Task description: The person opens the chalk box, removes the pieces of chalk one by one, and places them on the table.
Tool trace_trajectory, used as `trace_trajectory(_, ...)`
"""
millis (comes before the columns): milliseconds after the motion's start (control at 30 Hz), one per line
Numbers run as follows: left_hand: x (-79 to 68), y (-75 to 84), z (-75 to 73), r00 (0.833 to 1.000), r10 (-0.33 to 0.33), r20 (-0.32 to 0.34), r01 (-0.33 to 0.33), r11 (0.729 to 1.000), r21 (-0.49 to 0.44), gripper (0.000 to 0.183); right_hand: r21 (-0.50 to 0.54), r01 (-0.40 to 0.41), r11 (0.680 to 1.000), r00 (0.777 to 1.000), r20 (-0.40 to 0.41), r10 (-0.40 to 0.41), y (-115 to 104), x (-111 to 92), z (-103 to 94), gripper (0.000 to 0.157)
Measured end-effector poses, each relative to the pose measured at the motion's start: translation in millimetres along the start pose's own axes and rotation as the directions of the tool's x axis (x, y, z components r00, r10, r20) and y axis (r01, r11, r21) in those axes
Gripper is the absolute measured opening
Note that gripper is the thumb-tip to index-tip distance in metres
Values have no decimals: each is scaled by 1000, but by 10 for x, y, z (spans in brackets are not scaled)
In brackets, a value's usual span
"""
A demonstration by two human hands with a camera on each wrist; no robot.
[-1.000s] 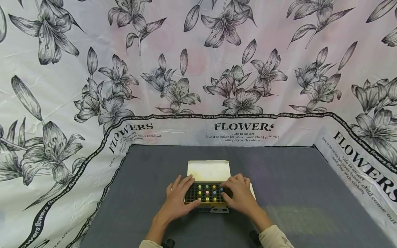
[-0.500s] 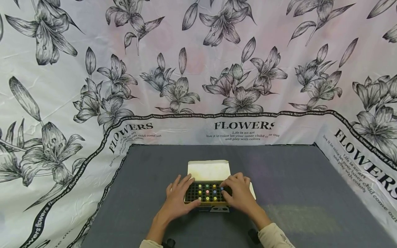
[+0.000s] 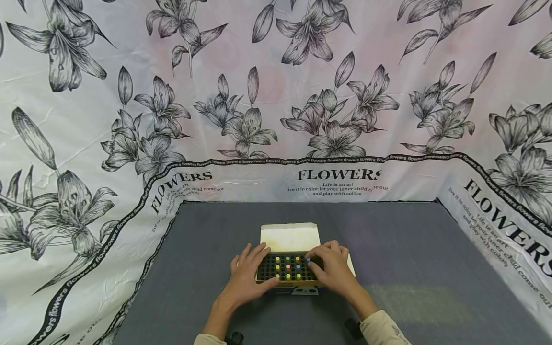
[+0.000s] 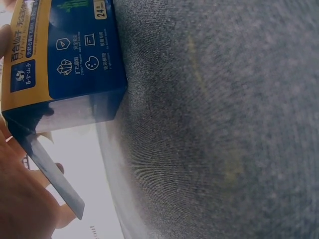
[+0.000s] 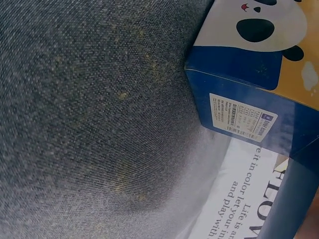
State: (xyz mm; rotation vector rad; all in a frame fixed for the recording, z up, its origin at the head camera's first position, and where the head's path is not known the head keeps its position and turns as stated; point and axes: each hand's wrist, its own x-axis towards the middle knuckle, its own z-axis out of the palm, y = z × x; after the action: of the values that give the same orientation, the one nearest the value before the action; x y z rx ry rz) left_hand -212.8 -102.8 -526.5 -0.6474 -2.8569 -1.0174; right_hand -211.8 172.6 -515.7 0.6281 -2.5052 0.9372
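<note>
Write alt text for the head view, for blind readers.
A person's right hand pinches a blue stick in an open blue-and-yellow cardboard box of coloured sticks, which the left hand holds on grey cloth before white flower-printed sheeting.

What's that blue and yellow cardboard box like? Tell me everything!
The blue-and-yellow cardboard box looks shiny, with a panda and a "24" printed on its front and a white label on its right end. It sits on the grey cloth, its pale-lined lid open. Inside, a black holed tray holds coloured sticks. The left hand touches its left part; the right hand pinches a blue stick near its right end.
</note>
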Motion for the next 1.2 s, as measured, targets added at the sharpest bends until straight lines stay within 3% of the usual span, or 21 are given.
trace_trajectory(233, -3, 4, 7, 1000, -5, -5, 5, 1000, -5, 81, 38, -3, 999, 1000, -12, 4, -8, -6, -20, 17)
trace_trajectory(633, 1, 1, 12, 1000, -5, 12, 5, 1000, -14, 81, 121, 78, 990, 996, -60, -71, 52, -13, -17, 20)
trace_trajectory(867, 10, 14, 9, 1000, 0, 7, 0, 1000, -9, 80, 130, 53, 990, 989, -144, -34, 18, 28, -71, 22)
trace_trajectory(1200, 8, 14, -3, 1000, -7, 2, 6, 1000, 15, 81, 149, 86, 985, 957, -288, -40, -21, 59, -259, 27)
